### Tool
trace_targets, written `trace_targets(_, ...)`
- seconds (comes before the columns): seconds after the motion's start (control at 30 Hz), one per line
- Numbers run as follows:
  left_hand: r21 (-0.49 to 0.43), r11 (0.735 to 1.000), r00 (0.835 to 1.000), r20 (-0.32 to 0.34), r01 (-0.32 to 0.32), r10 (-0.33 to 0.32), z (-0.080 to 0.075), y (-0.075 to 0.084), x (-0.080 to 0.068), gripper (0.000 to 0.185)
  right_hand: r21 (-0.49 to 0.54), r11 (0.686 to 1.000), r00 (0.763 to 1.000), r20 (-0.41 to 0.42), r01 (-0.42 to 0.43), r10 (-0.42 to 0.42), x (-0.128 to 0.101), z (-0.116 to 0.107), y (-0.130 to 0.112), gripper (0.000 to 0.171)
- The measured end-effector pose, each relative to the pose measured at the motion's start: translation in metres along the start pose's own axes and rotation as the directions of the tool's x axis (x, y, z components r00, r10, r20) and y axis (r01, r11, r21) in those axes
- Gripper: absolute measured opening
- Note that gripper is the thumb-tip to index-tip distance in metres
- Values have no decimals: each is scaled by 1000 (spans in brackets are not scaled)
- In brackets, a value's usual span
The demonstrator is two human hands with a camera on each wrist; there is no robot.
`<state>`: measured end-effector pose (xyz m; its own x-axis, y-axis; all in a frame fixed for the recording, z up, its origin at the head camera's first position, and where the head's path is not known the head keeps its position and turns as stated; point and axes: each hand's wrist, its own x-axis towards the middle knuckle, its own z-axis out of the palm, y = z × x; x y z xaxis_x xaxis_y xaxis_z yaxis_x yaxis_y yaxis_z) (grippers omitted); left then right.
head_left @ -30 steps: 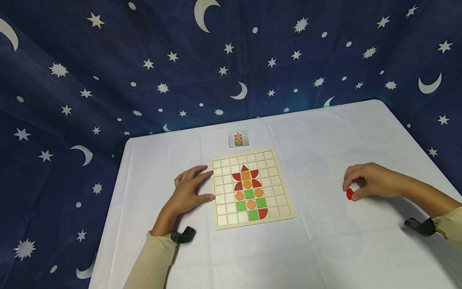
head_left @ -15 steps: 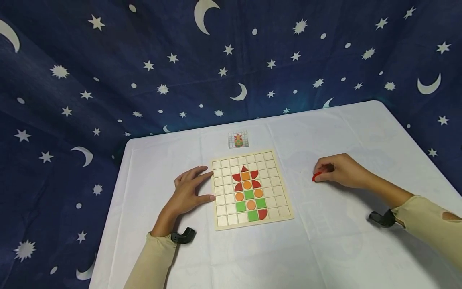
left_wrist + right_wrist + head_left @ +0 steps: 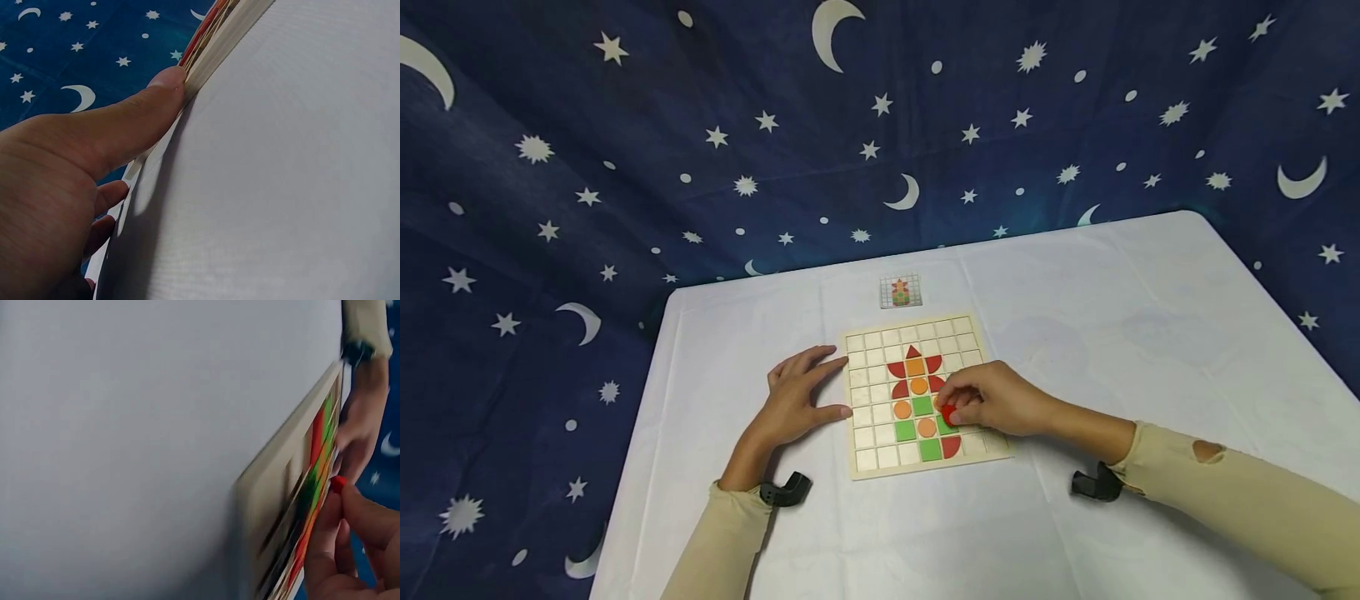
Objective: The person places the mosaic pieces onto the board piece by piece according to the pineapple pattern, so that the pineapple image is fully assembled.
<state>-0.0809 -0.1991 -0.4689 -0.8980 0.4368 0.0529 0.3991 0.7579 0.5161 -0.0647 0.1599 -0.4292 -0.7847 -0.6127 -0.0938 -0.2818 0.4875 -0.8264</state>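
A pale wooden grid board (image 3: 985, 446) lies on the white table, with red, orange and green tiles forming a figure in its middle columns. My right hand (image 3: 992, 400) hovers over the board's right-centre and pinches a small red piece (image 3: 949, 414) between thumb and fingers; the same red piece (image 3: 337, 483) shows above the board's edge (image 3: 275, 481) in the right wrist view. My left hand (image 3: 796, 400) lies flat on the table at the board's left edge, its thumb (image 3: 147, 106) pressed against the board's side (image 3: 219, 37).
A small picture card (image 3: 900, 292) with the same coloured figure lies just behind the board. A white cloth (image 3: 1150, 333) covers the table, and a dark blue star-and-moon drape (image 3: 625, 167) hangs behind and to the left.
My right hand has carried the red piece leftward from the table's right side to over the board. The left hand has stayed at the board's left edge.
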Motion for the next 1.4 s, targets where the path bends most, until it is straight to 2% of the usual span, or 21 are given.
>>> trace_targets(0.3, -3, 1000, 1000, 2, 3, -3, 0, 0, 1, 81, 10, 998, 997, 53, 55, -56, 13, 37, -25, 16)
trace_targets(0.6, -2, 1000, 1000, -3, -2, 2, 2, -2, 2, 81, -105, 987, 992, 49, 125, -120, 18, 52, -35, 14)
trace_targets(0.83, -6, 1000, 1000, 1, 3, -3, 2, -2, 2, 81, -215, 963, 987, 33, 161, -157, 19, 56, -33, 13)
trace_targets(1.1, -2, 1000, 1000, 1, 1, -1, 0, -1, 1, 81, -246, 960, 991, 5, 133, -136, 18, 58, -33, 13)
trace_targets(1.4, 0, 1000, 1000, 1, -5, 5, 0, -1, 1, 80, -281, 959, 996, -59, 41, -60, 18, 59, -36, 19)
